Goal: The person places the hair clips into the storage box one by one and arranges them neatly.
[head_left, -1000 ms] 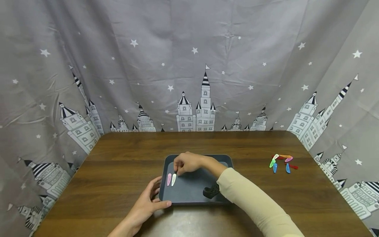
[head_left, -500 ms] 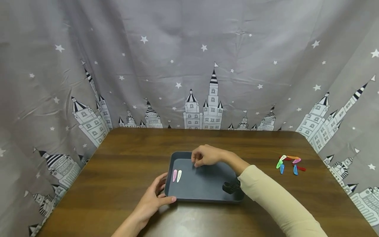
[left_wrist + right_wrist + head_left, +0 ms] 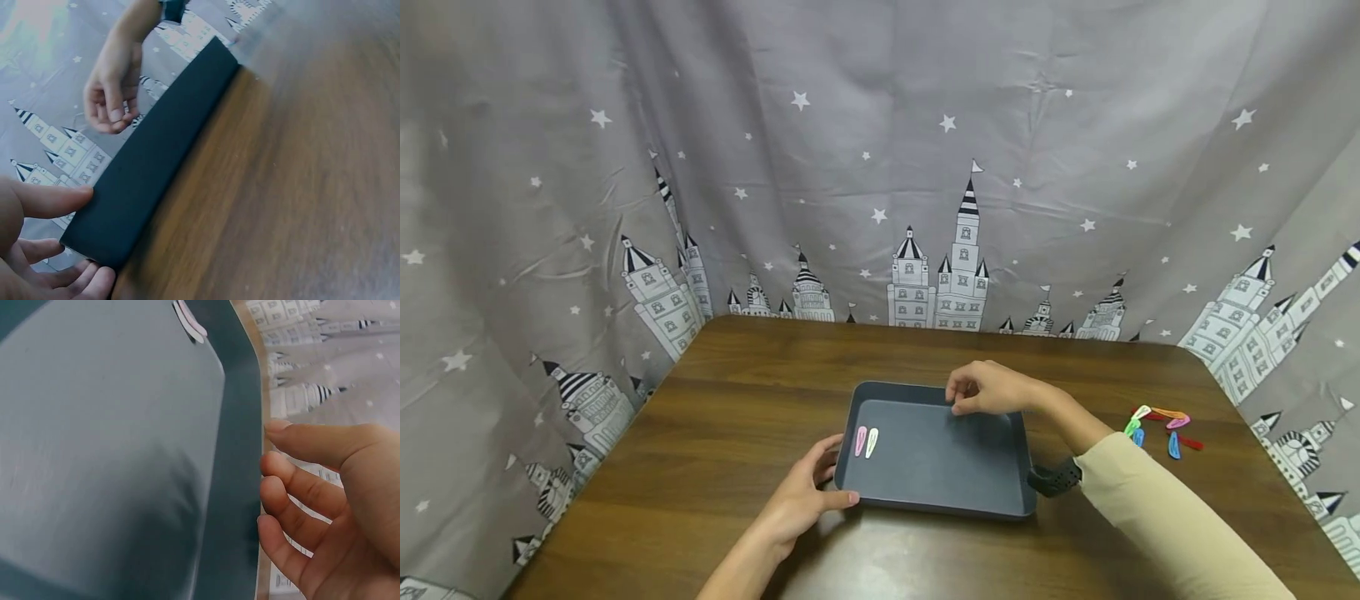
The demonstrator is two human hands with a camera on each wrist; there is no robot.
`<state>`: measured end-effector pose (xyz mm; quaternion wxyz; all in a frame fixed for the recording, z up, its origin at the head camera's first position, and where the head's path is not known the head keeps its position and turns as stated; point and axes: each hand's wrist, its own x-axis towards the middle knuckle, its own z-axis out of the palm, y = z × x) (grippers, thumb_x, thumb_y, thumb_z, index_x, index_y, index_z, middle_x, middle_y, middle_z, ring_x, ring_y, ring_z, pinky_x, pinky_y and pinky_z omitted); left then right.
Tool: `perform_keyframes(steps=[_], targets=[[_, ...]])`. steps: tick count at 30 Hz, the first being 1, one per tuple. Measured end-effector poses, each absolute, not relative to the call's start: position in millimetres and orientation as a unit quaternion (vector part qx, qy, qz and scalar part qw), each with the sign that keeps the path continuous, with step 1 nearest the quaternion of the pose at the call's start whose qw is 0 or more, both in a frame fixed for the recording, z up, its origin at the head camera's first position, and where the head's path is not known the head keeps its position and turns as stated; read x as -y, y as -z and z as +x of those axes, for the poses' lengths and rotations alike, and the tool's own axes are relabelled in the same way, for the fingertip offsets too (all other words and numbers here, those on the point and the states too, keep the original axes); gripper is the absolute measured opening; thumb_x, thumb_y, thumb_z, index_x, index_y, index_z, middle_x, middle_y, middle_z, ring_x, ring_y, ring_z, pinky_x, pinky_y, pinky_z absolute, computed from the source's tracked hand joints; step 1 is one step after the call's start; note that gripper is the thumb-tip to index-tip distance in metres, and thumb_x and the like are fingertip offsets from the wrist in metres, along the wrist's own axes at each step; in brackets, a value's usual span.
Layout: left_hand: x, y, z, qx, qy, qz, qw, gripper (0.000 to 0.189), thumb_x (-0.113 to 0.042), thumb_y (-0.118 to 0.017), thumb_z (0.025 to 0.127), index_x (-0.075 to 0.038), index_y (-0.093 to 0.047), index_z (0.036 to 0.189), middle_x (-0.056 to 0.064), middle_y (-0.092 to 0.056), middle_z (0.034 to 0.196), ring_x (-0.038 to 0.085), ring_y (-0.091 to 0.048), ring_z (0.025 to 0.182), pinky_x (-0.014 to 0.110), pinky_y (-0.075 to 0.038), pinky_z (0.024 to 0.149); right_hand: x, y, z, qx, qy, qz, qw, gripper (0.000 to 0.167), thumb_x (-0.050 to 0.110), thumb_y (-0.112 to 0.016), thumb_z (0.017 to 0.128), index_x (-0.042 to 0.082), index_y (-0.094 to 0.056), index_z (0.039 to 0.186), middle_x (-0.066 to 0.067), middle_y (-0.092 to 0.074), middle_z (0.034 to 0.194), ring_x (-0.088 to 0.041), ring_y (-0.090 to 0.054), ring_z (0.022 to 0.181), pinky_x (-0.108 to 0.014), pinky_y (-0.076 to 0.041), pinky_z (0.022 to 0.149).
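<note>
One pink clip (image 3: 861, 437), white clip (image 3: 872, 437) in gray tray (image 3: 936, 462); left fingers (image 3: 40, 249) gripping it; right fingers (image 3: 306, 482) loosely curled.

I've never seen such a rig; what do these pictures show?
There is no robot here: a person works barehanded. The head picture looks down from a head-worn camera; each wrist picture comes from a camera on that wrist. On the wooden table sits a gray tray with a pink clip and a pale clip side by side. More colored clips lie to its right. The left hand grips the tray's near left corner; the right hand hovers near its far rim, holding nothing visible.
</note>
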<state>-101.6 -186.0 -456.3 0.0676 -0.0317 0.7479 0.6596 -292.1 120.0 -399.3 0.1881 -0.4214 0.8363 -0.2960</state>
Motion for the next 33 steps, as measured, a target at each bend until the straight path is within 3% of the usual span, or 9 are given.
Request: perform_keyframes(steps=[19,33], targets=[[178,453,-104,-0.743,-0.665,-0.029,0.064,0.082,0.005,-0.080,0.079,-0.003,-0.045,0.153,0.025,-0.051,0.147,0.043,-0.050,0.132,0.058,-0.039,0.104,-224,384,-292,-0.869,0.317,-0.351,0.145,0.016,0.012,-0.078,0.092,0.003,-0.069,0.102,0.003,-0.065,0.084,-0.017,-0.062,0.080,-0.031,-0.051,0.072],[176,454,-97,-0.750,-0.657,-0.057,0.049,0.081,0.009,-0.078,0.080,-0.003,-0.044,0.153,0.027,-0.052,0.144,0.050,-0.045,0.136,0.060,-0.040,0.104,-296,387,-290,-0.902,0.321,-0.258,0.130,0.018,0.013,-0.074,0.096,0.000,-0.068,0.107,-0.003,-0.064,0.089,-0.022,-0.059,0.082,-0.035,-0.050,0.070]])
